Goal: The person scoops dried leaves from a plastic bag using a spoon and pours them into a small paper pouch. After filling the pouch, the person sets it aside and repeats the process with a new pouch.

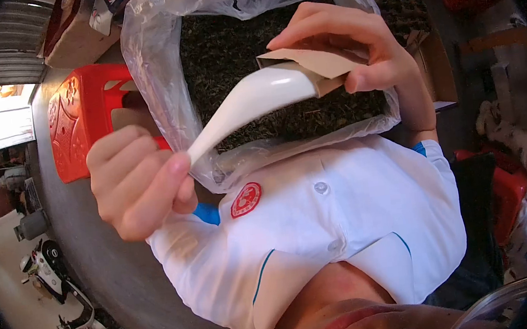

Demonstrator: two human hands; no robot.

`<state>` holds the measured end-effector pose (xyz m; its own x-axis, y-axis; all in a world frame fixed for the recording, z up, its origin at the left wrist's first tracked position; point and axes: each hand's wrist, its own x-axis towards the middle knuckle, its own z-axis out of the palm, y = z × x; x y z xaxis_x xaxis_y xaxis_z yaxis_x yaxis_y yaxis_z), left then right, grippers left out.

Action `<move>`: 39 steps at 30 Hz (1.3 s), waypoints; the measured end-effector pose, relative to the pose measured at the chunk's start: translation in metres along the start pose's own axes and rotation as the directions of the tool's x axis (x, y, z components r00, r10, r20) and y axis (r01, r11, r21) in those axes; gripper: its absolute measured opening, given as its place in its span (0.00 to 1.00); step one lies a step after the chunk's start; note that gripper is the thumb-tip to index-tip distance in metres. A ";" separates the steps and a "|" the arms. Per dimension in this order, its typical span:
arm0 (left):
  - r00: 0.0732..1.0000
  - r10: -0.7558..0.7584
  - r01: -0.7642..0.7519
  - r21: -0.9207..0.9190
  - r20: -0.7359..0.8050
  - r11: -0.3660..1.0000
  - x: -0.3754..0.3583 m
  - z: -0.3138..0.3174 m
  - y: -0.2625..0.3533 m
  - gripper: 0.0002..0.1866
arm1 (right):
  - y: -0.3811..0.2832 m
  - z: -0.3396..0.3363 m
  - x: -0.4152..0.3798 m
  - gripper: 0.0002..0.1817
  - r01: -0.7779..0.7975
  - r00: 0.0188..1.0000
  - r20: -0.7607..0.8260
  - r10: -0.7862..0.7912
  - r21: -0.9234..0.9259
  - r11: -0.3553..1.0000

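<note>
Gripping the handle of a white plastic scoop point(256, 98), the left hand point(140, 180) is closed in a fist around it. The scoop's bowl pokes into the mouth of a small brown paper packet point(324, 65), which the right hand point(353, 42) pinches between thumb and fingers. Both hover over a clear plastic bag point(157, 66) full of dark dried leaves point(219, 47), beside a red plastic stool point(78, 113).

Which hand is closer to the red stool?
Left. The left hand, pinching the white spoon, is right next to the red stool. The right hand holds the paper packet on the far side.
</note>
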<state>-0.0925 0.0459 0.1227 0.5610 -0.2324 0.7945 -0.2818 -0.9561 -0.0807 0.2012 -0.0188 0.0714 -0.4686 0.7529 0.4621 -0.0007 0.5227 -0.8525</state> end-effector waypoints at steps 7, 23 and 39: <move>0.996 -0.022 0.038 -0.196 0.081 0.980 0.025 0.010 -0.028 0.10 | 0.006 -0.001 0.001 0.29 0.029 0.999 0.025 -0.030 0.062 0.998; 0.909 0.151 -0.096 -0.155 0.390 0.983 0.053 0.022 -0.044 0.11 | 0.009 0.006 -0.007 0.43 -0.190 0.981 -0.004 0.195 0.213 0.959; 0.846 0.166 -0.142 -0.086 0.506 0.986 0.045 0.026 -0.042 0.18 | 0.034 0.000 -0.013 0.30 0.048 0.999 -0.016 -0.052 -0.175 0.983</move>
<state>-0.0352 0.0707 0.1458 0.8221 -0.4455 0.3544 -0.4242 -0.8946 -0.1406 0.2075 -0.0112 0.0365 -0.4537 0.7312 0.5095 0.1317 0.6204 -0.7732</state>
